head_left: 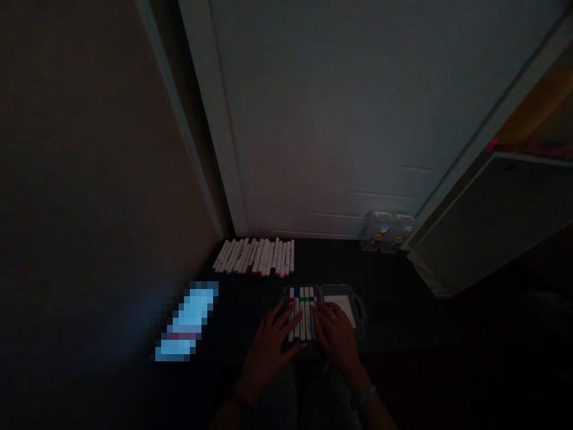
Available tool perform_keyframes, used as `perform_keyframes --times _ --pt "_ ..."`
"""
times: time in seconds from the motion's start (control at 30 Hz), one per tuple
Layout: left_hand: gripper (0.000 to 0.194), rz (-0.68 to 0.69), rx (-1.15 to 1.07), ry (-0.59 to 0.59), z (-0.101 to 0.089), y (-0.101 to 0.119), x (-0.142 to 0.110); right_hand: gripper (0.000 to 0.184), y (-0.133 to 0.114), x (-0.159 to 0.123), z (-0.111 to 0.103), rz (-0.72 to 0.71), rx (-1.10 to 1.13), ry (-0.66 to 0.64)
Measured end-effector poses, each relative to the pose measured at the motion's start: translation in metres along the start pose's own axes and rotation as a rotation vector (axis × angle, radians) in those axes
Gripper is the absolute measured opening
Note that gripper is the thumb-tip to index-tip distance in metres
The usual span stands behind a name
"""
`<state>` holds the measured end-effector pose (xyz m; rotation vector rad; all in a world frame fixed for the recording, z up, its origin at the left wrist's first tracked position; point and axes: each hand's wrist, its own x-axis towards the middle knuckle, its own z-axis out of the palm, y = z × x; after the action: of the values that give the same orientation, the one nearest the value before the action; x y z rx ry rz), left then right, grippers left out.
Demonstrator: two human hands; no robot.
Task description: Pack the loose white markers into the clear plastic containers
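Note:
A clear plastic case (360, 327) lies opened flat on the dark tabletop in front of me. Its left half holds a row of several white markers (302, 322) with red, blue, green and black bands. A white sheet (344, 307) shows in the other half. My left hand (273, 340) reaches over the left side of the row, fingers spread, fingertips on the markers. On the right side, my right hand (336, 334) lies with its fingertips at the last marker, fingers loosely extended, partly covering the case. Neither hand visibly lifts anything. Dim light hides fine detail.
A row of many loose white markers (255, 257) lies along the back left of the dark table (394, 304). Two clear cases (378, 232) stand upright at the back right against a white panel (313, 119). A bright, pixelated screen (188, 322) is at left.

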<state>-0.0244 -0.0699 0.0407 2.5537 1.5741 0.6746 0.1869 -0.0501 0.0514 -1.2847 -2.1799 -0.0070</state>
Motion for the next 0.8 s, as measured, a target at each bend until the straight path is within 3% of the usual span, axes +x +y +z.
perform_keyframes --times 0.3,0.53,0.8 --pt "0.063 -0.013 -0.091 -0.042 0.002 -0.001 0.000 0.042 0.000 0.001 -0.003 -0.017 -0.019 -0.025" --pt "0.061 -0.010 -0.115 -0.018 0.000 0.001 0.000 0.044 -0.004 0.001 -0.009 -0.134 -0.017 -0.081" --pt "0.063 -0.008 -0.091 0.009 -0.001 0.003 0.001 0.045 -0.006 0.003 -0.012 -0.141 -0.002 -0.103"
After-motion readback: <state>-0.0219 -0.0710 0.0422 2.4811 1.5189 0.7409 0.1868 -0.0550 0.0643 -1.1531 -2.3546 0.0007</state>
